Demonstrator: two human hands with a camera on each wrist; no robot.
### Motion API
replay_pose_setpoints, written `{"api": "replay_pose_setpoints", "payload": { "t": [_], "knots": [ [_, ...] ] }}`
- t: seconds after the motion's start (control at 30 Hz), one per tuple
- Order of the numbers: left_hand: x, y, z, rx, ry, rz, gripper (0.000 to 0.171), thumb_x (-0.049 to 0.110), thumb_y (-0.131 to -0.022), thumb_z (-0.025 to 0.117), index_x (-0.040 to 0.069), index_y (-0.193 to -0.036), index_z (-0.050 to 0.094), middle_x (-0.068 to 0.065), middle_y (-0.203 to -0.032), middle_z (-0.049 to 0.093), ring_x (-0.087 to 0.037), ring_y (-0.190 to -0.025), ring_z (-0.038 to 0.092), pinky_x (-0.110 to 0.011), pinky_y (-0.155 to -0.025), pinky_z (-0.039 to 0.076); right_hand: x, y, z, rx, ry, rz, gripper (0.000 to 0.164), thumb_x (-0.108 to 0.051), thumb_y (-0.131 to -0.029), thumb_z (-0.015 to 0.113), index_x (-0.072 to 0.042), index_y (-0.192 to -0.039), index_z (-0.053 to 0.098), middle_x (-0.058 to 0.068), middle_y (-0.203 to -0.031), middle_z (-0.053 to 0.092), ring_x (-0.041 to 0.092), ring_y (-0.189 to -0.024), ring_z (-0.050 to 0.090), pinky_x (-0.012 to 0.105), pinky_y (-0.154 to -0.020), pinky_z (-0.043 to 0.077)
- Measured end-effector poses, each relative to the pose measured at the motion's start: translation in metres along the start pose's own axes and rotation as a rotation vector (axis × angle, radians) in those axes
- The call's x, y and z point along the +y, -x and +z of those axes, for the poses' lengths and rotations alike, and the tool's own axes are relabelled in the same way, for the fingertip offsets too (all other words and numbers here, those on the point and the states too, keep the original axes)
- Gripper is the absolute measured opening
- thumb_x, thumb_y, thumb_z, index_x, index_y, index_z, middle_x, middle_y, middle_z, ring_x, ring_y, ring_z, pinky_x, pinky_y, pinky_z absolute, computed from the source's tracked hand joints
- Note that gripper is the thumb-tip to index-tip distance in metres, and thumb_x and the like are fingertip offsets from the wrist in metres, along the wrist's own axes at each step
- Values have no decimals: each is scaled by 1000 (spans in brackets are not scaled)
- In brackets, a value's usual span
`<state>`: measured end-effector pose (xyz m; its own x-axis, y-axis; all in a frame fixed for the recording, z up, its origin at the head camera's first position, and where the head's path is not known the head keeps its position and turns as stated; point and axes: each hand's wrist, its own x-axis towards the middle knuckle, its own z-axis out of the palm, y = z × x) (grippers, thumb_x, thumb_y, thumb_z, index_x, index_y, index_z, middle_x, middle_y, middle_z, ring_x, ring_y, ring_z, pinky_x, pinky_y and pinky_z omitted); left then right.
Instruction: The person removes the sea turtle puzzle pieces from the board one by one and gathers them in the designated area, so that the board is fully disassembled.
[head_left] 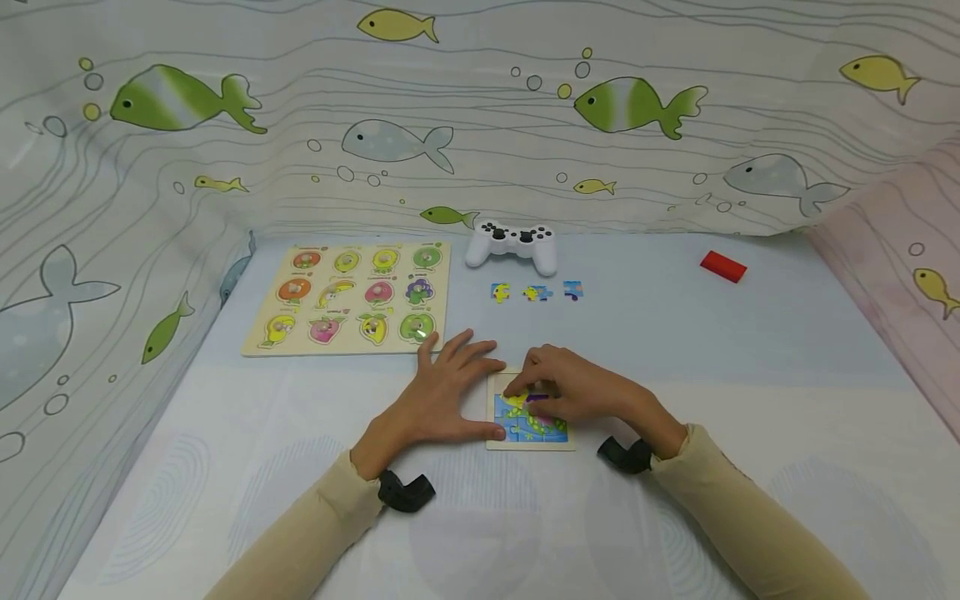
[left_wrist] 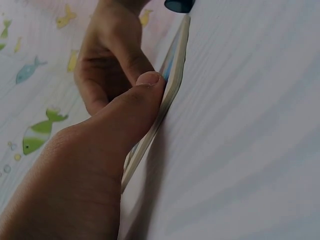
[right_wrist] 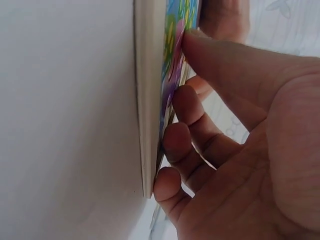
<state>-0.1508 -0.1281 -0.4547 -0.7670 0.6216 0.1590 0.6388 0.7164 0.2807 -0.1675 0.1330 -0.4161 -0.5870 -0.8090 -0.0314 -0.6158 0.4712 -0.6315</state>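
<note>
A small wooden-framed jigsaw puzzle (head_left: pixel 530 446) lies on the table between both hands, its lower rows filled with blue, green and yellow pieces. My left hand (head_left: pixel 442 400) spreads its fingers at the puzzle's left side. Its thumb (left_wrist: pixel 142 92) presses the near left corner of the frame. Over the puzzle, my right hand (head_left: pixel 573 385) has curled fingers and pinches a partly yellow jigsaw piece (head_left: pixel 517 401) at the picture's surface, largely covered by the fingers. In the right wrist view, the right thumb (right_wrist: pixel 210 55) and fingertips touch the puzzle.
Three loose jigsaw pieces (head_left: pixel 536 292) lie in a row beyond the puzzle. Behind them sits a white game controller (head_left: pixel 513 248). A wooden fruit peg board (head_left: pixel 348 302) is at the left, close to the left fingertips. A red block (head_left: pixel 723 267) lies at the far right.
</note>
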Motion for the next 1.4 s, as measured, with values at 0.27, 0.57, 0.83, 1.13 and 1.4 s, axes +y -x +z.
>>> {"api": "replay_pose_setpoints", "payload": {
  "t": [0.27,0.57,0.83,1.13,1.4],
  "knots": [
    [-1,1,1,1,-16,3,87,78,-73,68,31,-145,53,-1,-160,42,-34,-155,25,-70,-117,7,-1,-2,2,16,3,13,27,-14,-92,74,-21,-117,77,-3,-99,64,13,-85,50,26,-75,41],
    [0,1,1,-2,-3,4,87,77,-73,69,30,-145,53,-2,-160,42,-34,-156,24,-70,-118,6,-1,-3,3,19,-10,25,26,-13,-91,74,-20,-116,77,-4,-101,65,13,-89,52,26,-78,44],
    [0,1,1,2,3,8,87,76,-73,69,29,-144,54,-3,-160,42,-35,-155,24,-70,-117,6,-3,-2,4,31,-57,22,25,-10,-91,74,-17,-114,76,-2,-105,66,14,-95,55,29,-84,49],
    [-1,1,1,7,14,8,87,77,-73,69,29,-144,54,-3,-160,42,-35,-155,24,-70,-117,5,-6,-4,7,45,-186,14,19,-9,-91,75,-11,-109,70,1,-103,67,17,-92,60,28,-83,54],
    [-1,1,1,5,9,7,86,77,-73,69,29,-144,54,-2,-161,42,-35,-155,24,-69,-118,5,-6,-7,11,40,-231,27,13,-8,-93,73,-11,-105,68,-4,-87,64,9,-71,56,21,-67,49]
  ]
}}
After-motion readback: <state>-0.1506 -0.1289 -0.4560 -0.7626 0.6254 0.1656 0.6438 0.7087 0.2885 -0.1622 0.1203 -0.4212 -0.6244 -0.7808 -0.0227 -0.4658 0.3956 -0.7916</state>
